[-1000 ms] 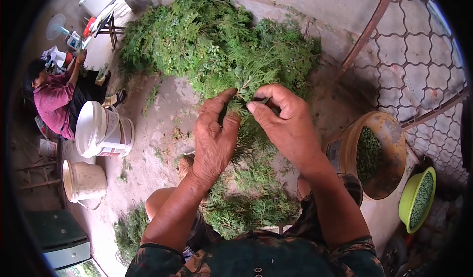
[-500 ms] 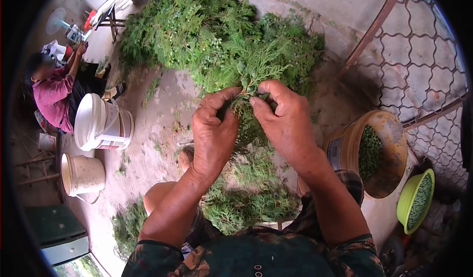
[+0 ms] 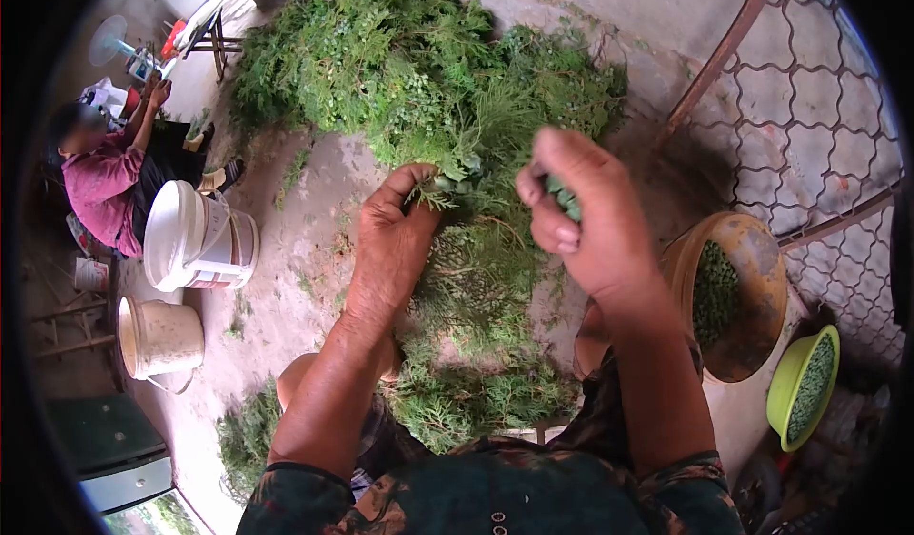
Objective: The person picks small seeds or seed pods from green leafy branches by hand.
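My left hand [image 3: 386, 249] pinches a green conifer sprig [image 3: 433, 195] between thumb and fingers, in the middle of the view. Small pale-green cones sit near its fingertips. Curled into a loose fist, my right hand [image 3: 605, 226] is apart from the sprig and slightly blurred. Several small green cones [image 3: 564, 199] show inside its fingers. Beyond both hands lies a large heap of cut conifer branches [image 3: 371, 69]. More loose branches [image 3: 476, 397] lie on the floor between my legs.
At right stand a tan bucket [image 3: 757, 349] holding green cones and a lime-green basin [image 3: 778, 397] of cones. Wire fencing [image 3: 809, 88] is behind. At left are a white bucket [image 3: 169, 240], a cream bucket [image 3: 162, 340], a seated person [image 3: 105, 192] and a fan [image 3: 109, 40].
My right hand has left the sprig and moved to the right, its fingers now curled around cones. My left hand has shifted slightly left with the sprig.
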Demonstrator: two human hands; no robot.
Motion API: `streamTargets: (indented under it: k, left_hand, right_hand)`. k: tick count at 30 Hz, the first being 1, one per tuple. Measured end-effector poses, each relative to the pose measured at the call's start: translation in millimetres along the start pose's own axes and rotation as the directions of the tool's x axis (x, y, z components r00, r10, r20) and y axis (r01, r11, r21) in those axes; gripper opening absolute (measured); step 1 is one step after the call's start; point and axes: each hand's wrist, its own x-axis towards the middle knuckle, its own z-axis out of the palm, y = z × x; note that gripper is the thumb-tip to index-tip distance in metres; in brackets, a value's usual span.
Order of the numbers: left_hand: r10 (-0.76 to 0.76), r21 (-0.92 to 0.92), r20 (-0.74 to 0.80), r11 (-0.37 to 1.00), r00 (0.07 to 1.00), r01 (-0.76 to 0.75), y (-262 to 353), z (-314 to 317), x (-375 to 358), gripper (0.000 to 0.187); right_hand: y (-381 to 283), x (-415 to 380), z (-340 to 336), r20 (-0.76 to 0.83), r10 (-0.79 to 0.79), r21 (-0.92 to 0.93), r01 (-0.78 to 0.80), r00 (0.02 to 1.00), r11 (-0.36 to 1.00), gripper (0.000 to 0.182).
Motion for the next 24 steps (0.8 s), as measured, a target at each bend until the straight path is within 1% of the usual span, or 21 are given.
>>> streamTargets:
  k: [1,2,3,4,5,6,7,8,9,10,12,13,15,16,18,19,20,21,22,23,24]
  left_hand:
    - [-0.036,0.056,-0.022,0.998,0.999,0.037,-1,1,0,0.020]
    - [-0.072,0.114,-0.046,0.991,0.996,0.077,-2,1,0,0.019]
    - [-0.060,0.156,-0.038,0.986,0.997,0.065,-6,0,1,0.019]
    - [-0.061,0.157,-0.038,0.985,0.997,0.067,-6,0,0,0.019]
    - [-0.048,0.176,-0.025,0.983,0.999,0.052,-7,0,-1,0.021]
    - [-0.036,0.195,-0.011,0.980,0.999,0.037,-7,1,-2,0.022]
    - [-0.038,0.195,-0.011,0.980,0.999,0.039,-9,1,-3,0.022]
    - [0.045,0.270,-0.001,0.962,0.999,-0.043,-11,1,-4,0.025]
    - [0.128,0.342,0.016,0.931,0.992,-0.126,-13,1,-4,0.028]
    - [0.128,0.342,0.015,0.931,0.992,-0.125,-13,1,-4,0.028]
    - [0.196,0.483,0.004,0.858,0.981,-0.173,-14,1,-5,0.029]
    - [0.192,0.482,0.004,0.859,0.981,-0.170,-12,1,-6,0.029]
    - [0.287,0.617,0.112,0.730,0.951,-0.293,-2,1,-7,0.036]
    - [0.284,0.618,0.113,0.731,0.952,-0.291,0,1,-7,0.036]
    - [0.336,0.602,0.166,0.710,0.927,-0.365,3,0,-6,0.037]
    - [0.336,0.602,0.165,0.710,0.927,-0.364,4,1,-7,0.037]
    - [0.317,0.636,0.184,0.684,0.930,-0.359,5,1,-8,0.035]
    - [0.297,0.667,0.203,0.655,0.933,-0.354,7,1,-9,0.033]
    - [0.298,0.667,0.205,0.655,0.932,-0.356,10,2,-9,0.033]
    - [0.169,0.602,0.121,0.771,0.978,-0.208,13,3,-8,0.030]
    - [0.022,0.516,0.047,0.856,0.999,-0.044,14,3,-8,0.028]
  right_hand:
    - [4,1,3,0.008,-0.041,-0.184,0.042,0.999,0.982,0.018]
    - [10,3,5,0.023,-0.080,-0.360,0.083,0.997,0.929,0.017]
    - [23,8,5,0.022,-0.080,-0.358,0.082,0.997,0.930,0.017]
    - [38,13,3,0.057,-0.345,-0.552,0.318,0.937,0.771,0.016]
    - [47,17,2,0.149,-0.570,-0.701,0.492,0.808,0.516,0.017]
    - [46,15,4,0.147,-0.569,-0.701,0.491,0.809,0.517,0.017]
    - [43,12,8,0.128,-0.527,-0.764,0.423,0.840,0.488,0.018]
    - [41,10,11,0.104,-0.485,-0.820,0.351,0.868,0.451,0.018]
    - [42,10,13,0.093,-0.481,-0.818,0.342,0.872,0.462,0.015]
    - [42,11,12,0.093,-0.480,-0.818,0.342,0.872,0.462,0.015]
    - [43,12,8,0.151,-0.439,-0.816,0.363,0.886,0.451,0.018]
    - [43,13,7,0.149,-0.437,-0.816,0.360,0.887,0.452,0.018]
    - [41,16,8,0.109,-0.387,-0.635,0.364,0.916,0.682,0.014]
    - [36,14,9,0.105,-0.386,-0.634,0.361,0.917,0.684,0.014]
    - [21,8,12,0.020,-0.092,-0.565,0.087,0.996,0.821,0.013]
    - [26,11,9,0.020,-0.091,-0.565,0.086,0.996,0.821,0.013]
    - [36,17,3,0.081,-0.271,-0.674,0.253,0.959,0.694,0.012]
    - [40,20,2,0.166,-0.430,-0.756,0.395,0.887,0.522,0.011]
    - [40,20,0,0.165,-0.432,-0.756,0.395,0.886,0.522,0.011]
    - [36,20,-2,0.172,-0.575,-0.880,0.388,0.800,0.276,0.011]
    - [33,19,-5,0.215,-0.689,-0.949,0.315,0.692,0.021,0.012]
